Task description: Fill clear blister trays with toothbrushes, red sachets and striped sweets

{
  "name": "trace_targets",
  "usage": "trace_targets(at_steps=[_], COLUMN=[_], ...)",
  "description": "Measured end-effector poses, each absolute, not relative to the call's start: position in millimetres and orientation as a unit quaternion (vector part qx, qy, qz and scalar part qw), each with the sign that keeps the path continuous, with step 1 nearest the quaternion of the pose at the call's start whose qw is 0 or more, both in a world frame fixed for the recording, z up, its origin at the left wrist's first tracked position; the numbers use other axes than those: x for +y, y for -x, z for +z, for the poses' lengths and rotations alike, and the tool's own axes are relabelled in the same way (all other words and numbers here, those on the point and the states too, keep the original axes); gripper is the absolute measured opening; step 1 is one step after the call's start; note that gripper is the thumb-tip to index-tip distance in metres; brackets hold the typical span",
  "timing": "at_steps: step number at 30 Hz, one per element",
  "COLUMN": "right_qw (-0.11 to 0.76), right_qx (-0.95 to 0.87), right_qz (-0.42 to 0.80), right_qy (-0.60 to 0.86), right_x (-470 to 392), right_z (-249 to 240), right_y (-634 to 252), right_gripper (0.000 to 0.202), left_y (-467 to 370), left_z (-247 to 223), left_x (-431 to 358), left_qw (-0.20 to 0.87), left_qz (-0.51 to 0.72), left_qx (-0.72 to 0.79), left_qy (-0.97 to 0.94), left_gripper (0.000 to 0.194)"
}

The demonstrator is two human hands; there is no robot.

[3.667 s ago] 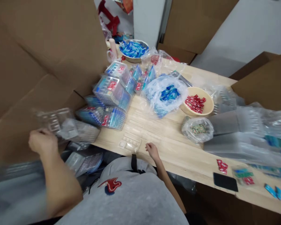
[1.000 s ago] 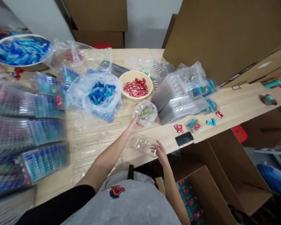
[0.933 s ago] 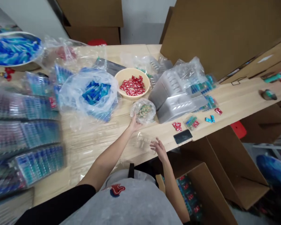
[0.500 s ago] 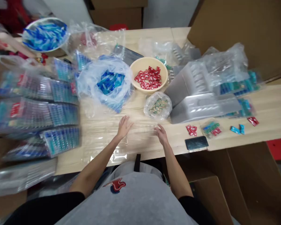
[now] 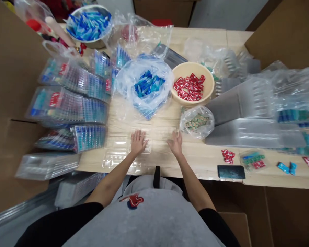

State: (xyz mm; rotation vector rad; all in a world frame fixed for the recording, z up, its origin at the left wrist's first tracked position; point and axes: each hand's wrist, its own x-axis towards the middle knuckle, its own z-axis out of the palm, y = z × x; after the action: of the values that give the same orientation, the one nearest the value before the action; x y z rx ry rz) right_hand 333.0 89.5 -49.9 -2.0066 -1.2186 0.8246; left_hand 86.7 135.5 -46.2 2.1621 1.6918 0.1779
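Observation:
My left hand [image 5: 138, 142] lies palm down with its fingers spread on a clear plastic blister tray [image 5: 115, 156], one of several flat on the table before me. My right hand [image 5: 175, 143] hovers over or rests on the wood to its right, fingers apart and slightly blurred, apparently holding nothing. Beyond my right hand stands a clear bag of small greenish-tan pieces [image 5: 197, 121]. Past my left hand sits an opened plastic bag of blue pieces [image 5: 149, 84]. A cream bowl [image 5: 211, 84] of red packets [image 5: 190, 87] stands between and behind these bags.
Stacked filled blister packs [image 5: 72, 104] line the left side. A metal bowl [image 5: 99, 44] of blue pieces stands at back left. Grey-looking plastic sheets [image 5: 247, 133] are piled at right. A phone [image 5: 231, 172] and red packets [image 5: 228, 156] lie near the front edge.
The view has swung left, so everything sits further right in the picture. My left hand has flattened onto the tray. My right hand's fingers, curled before, are now spread more.

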Motion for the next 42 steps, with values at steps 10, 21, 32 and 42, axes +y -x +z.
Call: trace_targets(at_steps=[10,21,32,42], right_qw=[0.227,0.118,0.14,0.216], right_qx=[-0.559,-0.744,-0.68,-0.609], right_qz=[0.251,0.29,0.314,0.536], right_qy=[0.757,0.59,0.648,0.543], right_x=[101,7,7,8], right_z=[-50,-35,-28,2], right_y=[-320,-225,-199,-166], right_gripper=[0.059,0.069,0.059,0.043], left_y=[-40,-4,2,166], left_z=[-24,-30,-13,91], left_x=[88,123,187,103], left_qw=[0.245,0.247,0.24,0.012], left_qz=[0.015,0.042,0.128,0.343], left_qx=[0.486,0.536,0.652,0.841], left_qy=[-0.839,-0.806,-0.708,-0.418], left_gripper=[0.075,0.064,0.047,0.042])
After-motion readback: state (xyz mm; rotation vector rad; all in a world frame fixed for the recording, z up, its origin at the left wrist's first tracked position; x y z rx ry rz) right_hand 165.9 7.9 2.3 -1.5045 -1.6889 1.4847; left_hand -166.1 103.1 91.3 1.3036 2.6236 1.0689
